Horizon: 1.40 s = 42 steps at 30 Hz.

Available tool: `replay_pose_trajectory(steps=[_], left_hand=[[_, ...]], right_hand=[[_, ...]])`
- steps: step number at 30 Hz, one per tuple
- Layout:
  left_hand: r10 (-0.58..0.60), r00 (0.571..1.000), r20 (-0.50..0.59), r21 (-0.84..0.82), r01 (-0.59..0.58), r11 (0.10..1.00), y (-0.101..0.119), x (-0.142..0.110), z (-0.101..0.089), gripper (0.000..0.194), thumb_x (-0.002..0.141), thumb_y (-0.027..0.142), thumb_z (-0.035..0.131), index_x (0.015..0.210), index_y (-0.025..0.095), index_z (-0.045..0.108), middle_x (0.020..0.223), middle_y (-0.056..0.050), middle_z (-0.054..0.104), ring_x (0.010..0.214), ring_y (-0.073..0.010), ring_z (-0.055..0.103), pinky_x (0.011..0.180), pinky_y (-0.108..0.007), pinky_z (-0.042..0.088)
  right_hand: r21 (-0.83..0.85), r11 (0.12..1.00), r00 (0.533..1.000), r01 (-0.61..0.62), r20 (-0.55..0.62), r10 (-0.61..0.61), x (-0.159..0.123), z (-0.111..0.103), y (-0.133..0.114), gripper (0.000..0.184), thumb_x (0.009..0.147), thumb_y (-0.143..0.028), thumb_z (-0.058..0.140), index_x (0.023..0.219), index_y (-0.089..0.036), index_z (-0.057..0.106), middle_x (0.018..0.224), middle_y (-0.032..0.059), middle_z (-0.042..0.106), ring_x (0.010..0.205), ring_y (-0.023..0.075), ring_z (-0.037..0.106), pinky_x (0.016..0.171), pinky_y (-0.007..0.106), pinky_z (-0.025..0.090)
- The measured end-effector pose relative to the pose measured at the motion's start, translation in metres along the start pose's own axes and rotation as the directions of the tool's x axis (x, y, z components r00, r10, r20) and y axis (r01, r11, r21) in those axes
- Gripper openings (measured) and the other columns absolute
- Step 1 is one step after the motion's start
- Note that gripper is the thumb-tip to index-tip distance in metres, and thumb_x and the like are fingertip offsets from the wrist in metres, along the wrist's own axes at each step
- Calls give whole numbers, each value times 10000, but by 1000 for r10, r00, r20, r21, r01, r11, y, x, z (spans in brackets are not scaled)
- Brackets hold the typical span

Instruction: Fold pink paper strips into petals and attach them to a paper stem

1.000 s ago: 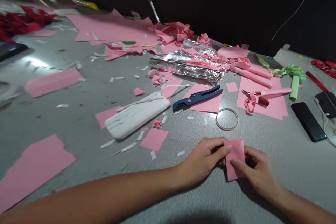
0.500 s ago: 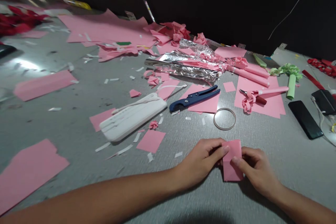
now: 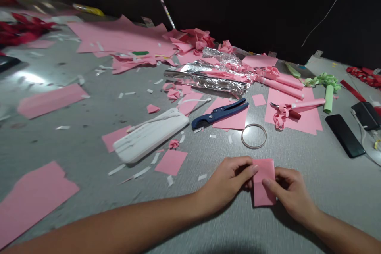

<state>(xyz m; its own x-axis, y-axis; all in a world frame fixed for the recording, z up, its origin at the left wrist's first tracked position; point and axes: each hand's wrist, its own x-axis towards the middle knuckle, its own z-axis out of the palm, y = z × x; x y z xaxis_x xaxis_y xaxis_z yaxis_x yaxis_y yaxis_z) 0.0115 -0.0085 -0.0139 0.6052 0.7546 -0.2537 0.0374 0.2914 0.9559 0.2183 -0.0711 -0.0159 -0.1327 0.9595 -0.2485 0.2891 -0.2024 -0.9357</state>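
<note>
Between my two hands is a small pink paper rectangle (image 3: pixel 263 190) with a crease across its middle. My left hand (image 3: pixel 233 178) pinches its upper left edge, thumb on top. My right hand (image 3: pixel 287 190) grips the right edge, its thumb pressed on the paper and the fingers behind. Just beyond lies a thin ring-shaped bangle (image 3: pixel 254 147) on the grey table. Left of it rest blue-handled cutters (image 3: pixel 220 113) on a pink sheet. A small pink square (image 3: pixel 172 162) lies to the left of my left hand.
A white oblong case (image 3: pixel 150 137) lies left of centre. Crumpled foil (image 3: pixel 220 81) and pink paper scraps spread along the back by a dark wall. A black phone (image 3: pixel 344 135) is at right, near a green paper flower (image 3: pixel 328 97). Large pink offcuts (image 3: pixel 38 200) lie at left.
My view has shifted very slightly. Both hands keep their hold on the pink paper, with almost no visible movement.
</note>
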Motion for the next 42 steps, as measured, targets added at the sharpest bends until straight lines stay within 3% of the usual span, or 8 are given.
replay_pose_trajectory(steps=[7,14,32,42], left_hand=[[-11,1000,-7,-8,11,1000,-2,1,0,351,991,459,631,797,167,661,687,4,606,656,-143,558,662,-285,439],[-11,1000,3,-15,11,1000,0,1,0,375,997,477,628,779,172,644,680,8,599,649,-142,555,667,-288,452],[2,1000,1,-5,-2,1000,-1,0,-1,386,1019,476,592,800,163,647,704,-1,612,665,-141,565,664,-283,449],[37,999,-6,74,-37,997,-3,-1,-2,422,1053,468,555,764,169,626,705,3,592,668,-142,536,659,-279,426]], right_hand=[[3,1000,1000,-5,16,5,-1,-1,-1,481,1024,-582,662,873,-164,845,785,74,769,648,171,632,589,263,472],[27,1000,999,1,48,-2,0,-1,-5,466,1035,-587,648,983,-188,882,835,87,807,718,211,712,656,298,546],[12,1000,999,15,31,-15,1,-1,-2,414,1031,-540,664,975,-193,882,842,88,824,698,200,713,634,288,522],[37,999,997,14,69,-16,1,-1,-6,425,1012,-570,678,1014,-191,873,892,97,821,784,232,733,705,320,565]])
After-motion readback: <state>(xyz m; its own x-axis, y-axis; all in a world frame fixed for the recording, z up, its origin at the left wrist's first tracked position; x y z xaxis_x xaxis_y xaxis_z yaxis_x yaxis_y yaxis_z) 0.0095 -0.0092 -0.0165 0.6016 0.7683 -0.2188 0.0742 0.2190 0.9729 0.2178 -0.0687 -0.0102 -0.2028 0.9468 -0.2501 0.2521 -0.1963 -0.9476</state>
